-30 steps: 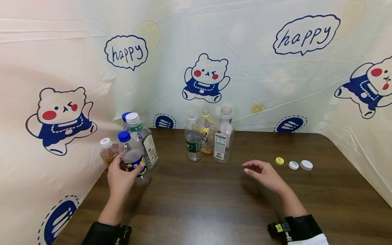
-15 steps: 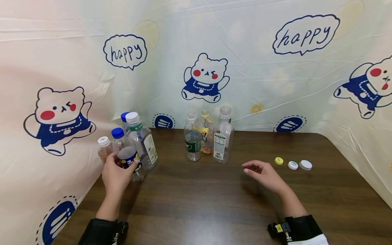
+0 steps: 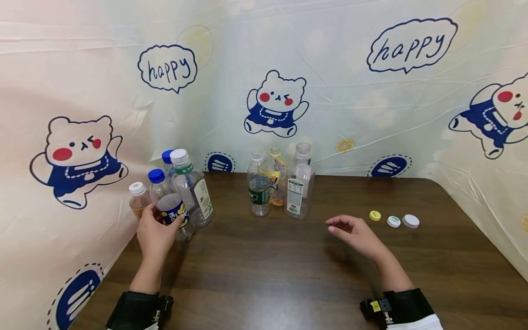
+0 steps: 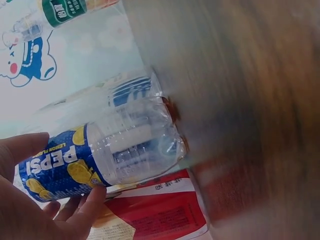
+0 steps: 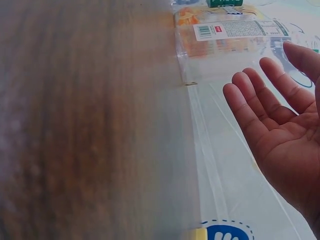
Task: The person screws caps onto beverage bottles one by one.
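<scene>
My left hand (image 3: pixel 157 233) grips a clear Pepsi bottle (image 3: pixel 171 206) with a blue cap and a blue lemon-patterned label. In the left wrist view the thumb and fingers wrap the label of this Pepsi bottle (image 4: pixel 135 145), whose lower part is clear and see-through. Close around it stand a white-capped bottle with amber contents (image 3: pixel 139 201), a tall white-capped bottle (image 3: pixel 201 197) and another blue-capped bottle (image 3: pixel 167 158), mostly hidden. My right hand (image 3: pixel 355 233) hovers over the table with relaxed fingers and holds nothing; its bare palm (image 5: pixel 290 145) shows in the right wrist view.
Three uncapped bottles stand at the back middle: one with a green label (image 3: pixel 259 197), one with a yellow label (image 3: pixel 278 178) and a squarish one (image 3: pixel 298 197). Yellow (image 3: pixel 375 215) and white caps (image 3: pixel 410 221) lie at right. A printed curtain (image 3: pixel 330 91) borders the brown table (image 3: pixel 264 275).
My left hand has moved the Pepsi bottle a little left and back, closer among the other capped bottles. My right hand has stayed in place.
</scene>
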The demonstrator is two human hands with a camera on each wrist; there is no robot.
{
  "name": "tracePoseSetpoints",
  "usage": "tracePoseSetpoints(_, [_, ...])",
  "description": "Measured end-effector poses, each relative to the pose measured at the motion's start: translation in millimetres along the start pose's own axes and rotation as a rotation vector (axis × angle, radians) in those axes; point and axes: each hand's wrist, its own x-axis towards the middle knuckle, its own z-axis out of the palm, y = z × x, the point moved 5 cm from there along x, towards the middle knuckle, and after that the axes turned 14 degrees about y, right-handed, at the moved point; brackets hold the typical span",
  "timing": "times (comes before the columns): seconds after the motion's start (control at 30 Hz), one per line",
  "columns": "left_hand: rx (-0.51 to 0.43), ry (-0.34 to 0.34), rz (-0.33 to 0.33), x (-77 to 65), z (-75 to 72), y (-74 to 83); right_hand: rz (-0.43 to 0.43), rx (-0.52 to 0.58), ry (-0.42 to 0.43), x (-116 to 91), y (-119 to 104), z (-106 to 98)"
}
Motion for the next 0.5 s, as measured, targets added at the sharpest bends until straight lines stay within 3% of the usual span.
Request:
tracePoseSetpoints(0.17, [-0.054, 0.059, -0.022, -10.0, -5.9, 5.3, 0.005, 0.002, -0.003, 1, -2, -1])
tracePoseSetpoints(0.3, [-0.060, 0.111, 0.026, -22.1, -9.5, 16.2, 0.003, 0.001, -0.003, 1, -2, 0])
tracePoseSetpoints(0.4, [-0.058, 0.071, 0.071, -30.3, -6.6, 26.5, 0.003, 0.001, -0.003, 1, -2, 1])
tracePoseSetpoints(0.5, [-0.057, -0.020, 0.095, -38.2, 2.9, 36.7, -0.001, 0.003, -0.006, 0, -2, 1])
